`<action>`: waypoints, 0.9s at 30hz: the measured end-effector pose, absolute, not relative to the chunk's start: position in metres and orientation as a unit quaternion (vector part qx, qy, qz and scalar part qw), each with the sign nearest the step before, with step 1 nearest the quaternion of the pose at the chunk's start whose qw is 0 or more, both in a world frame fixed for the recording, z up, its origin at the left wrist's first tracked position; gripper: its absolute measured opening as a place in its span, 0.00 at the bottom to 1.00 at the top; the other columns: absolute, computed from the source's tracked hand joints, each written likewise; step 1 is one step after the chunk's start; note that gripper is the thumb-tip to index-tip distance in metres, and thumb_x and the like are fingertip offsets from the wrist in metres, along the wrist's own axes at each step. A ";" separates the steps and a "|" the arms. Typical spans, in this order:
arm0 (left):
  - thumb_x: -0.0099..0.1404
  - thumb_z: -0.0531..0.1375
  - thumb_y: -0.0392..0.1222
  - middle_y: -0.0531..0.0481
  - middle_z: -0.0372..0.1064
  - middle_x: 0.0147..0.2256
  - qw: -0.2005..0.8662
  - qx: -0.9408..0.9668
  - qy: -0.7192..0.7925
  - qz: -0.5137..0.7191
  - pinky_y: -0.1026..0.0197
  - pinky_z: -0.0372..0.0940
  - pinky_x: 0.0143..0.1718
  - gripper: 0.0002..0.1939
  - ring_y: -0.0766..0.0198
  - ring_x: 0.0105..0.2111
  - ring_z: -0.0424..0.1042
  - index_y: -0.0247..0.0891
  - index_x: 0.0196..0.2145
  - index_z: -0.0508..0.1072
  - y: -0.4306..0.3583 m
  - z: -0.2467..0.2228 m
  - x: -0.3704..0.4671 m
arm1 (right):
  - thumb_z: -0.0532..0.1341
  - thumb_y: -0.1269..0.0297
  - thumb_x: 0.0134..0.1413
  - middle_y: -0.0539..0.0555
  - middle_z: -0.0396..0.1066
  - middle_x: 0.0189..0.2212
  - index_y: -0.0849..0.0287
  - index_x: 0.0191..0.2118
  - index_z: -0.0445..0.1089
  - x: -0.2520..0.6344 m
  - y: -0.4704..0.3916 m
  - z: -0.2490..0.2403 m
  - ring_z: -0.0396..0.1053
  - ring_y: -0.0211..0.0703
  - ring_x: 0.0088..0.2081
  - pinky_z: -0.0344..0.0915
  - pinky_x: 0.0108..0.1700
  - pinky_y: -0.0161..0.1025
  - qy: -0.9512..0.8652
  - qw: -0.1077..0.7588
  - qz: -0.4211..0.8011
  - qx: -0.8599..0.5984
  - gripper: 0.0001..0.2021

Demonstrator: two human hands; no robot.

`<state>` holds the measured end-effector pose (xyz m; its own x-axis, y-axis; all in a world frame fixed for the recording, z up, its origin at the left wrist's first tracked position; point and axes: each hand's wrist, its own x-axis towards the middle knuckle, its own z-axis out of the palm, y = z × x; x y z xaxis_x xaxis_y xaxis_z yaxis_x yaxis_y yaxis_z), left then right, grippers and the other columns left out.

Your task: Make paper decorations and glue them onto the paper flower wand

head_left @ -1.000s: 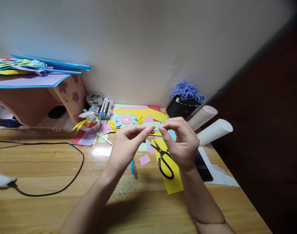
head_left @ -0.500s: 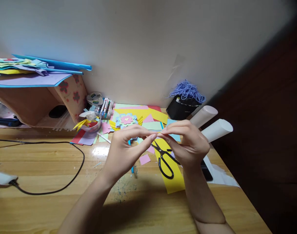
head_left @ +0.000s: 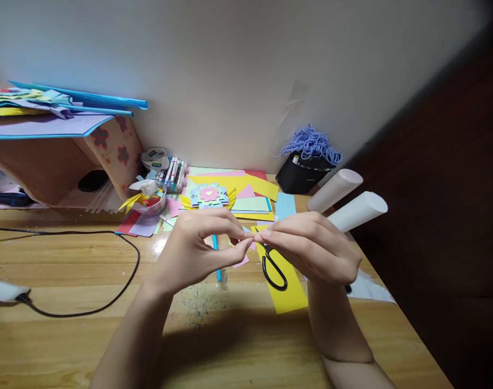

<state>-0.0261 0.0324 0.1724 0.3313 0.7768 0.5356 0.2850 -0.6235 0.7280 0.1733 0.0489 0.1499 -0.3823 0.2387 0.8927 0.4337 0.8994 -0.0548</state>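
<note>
Over the table my left hand (head_left: 201,246) has its thumb and forefinger pinched together, the tips meeting those of my right hand (head_left: 315,246). The right hand's fingers are also pressed together. Whatever sits between the fingertips is too small to make out. Beneath the right hand lie black-handled scissors (head_left: 274,273), partly hidden, on a yellow paper strip (head_left: 289,294). A blue stick-like item (head_left: 218,267) shows below the left hand. Just beyond the hands rests a layered paper flower (head_left: 209,195) in pink, blue and green, with yellow fringed pieces at its sides.
Markers (head_left: 174,174) and a plastic cup (head_left: 159,202) of paper scraps stand at the back left, beside a cardboard box (head_left: 116,156). A black holder (head_left: 301,175) with blue yarn and white tubes (head_left: 357,210) are at right. A black cable (head_left: 139,259) curves across the left.
Both hands have come slightly lower, fingertips still together. The right hand has turned so its back shows more and its fingers lie flatter, covering more of the scissors.
</note>
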 end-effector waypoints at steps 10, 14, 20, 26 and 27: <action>0.51 0.60 0.30 0.53 0.68 0.22 0.208 0.770 0.315 0.515 0.67 0.63 0.24 0.05 0.70 0.22 0.65 0.38 0.24 0.71 0.036 0.168 -0.020 | 0.66 0.73 0.47 0.48 0.75 0.30 0.51 0.41 0.72 0.167 0.049 0.150 0.72 0.37 0.30 0.70 0.32 0.36 -0.810 0.544 -0.090 -0.200 0.14; 0.49 0.60 0.29 0.53 0.68 0.21 0.276 0.726 0.331 0.536 0.65 0.62 0.24 0.06 0.70 0.21 0.64 0.38 0.21 0.68 0.040 0.165 -0.016 | 0.67 0.73 0.46 0.47 0.75 0.28 0.50 0.40 0.73 0.165 0.045 0.154 0.71 0.37 0.28 0.69 0.29 0.36 -0.792 0.567 -0.091 -0.208 0.14; 0.52 0.62 0.33 0.52 0.67 0.20 0.347 0.671 0.344 0.559 0.63 0.62 0.25 0.06 0.68 0.22 0.64 0.37 0.20 0.69 0.045 0.161 -0.017 | 0.67 0.74 0.45 0.47 0.75 0.27 0.50 0.40 0.73 0.163 0.045 0.157 0.71 0.38 0.27 0.69 0.29 0.36 -0.770 0.588 -0.080 -0.233 0.15; 0.56 0.62 0.37 0.51 0.69 0.21 0.395 0.647 0.344 0.554 0.62 0.62 0.26 0.06 0.67 0.23 0.66 0.37 0.22 0.72 0.043 0.163 -0.015 | 0.65 0.75 0.48 0.48 0.75 0.29 0.50 0.42 0.73 0.159 0.047 0.157 0.72 0.38 0.29 0.69 0.30 0.36 -0.786 0.565 -0.071 -0.239 0.16; 0.56 0.62 0.37 0.51 0.69 0.21 0.394 0.649 0.342 0.553 0.62 0.62 0.26 0.06 0.67 0.23 0.66 0.37 0.22 0.72 0.043 0.163 -0.014 | 0.65 0.75 0.48 0.49 0.75 0.29 0.50 0.42 0.73 0.158 0.047 0.157 0.72 0.38 0.29 0.70 0.31 0.36 -0.788 0.563 -0.072 -0.239 0.16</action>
